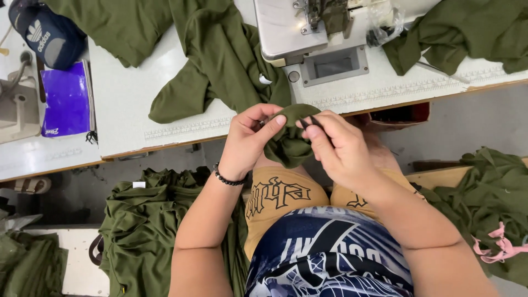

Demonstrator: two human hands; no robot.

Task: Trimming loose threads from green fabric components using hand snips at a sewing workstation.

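White worktable [126, 99] stands over a grey concrete floor [473, 126].

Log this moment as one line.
left hand: pinches olive fabric piece | right hand: holds small dark tool at fabric | sewing machine: behind, untouched

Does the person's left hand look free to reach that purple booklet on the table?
Probably not right away: the left hand is pinching the bunched olive fabric together with the right hand. The purple booklet lies uncovered, far to the left.

Ahead of the hands, the sewing machine [313, 33] and a draped green garment [220, 60] block the table [126, 99]. Bare tabletop lies open forward-left; fabric piles [143, 231] crowd both sides below.
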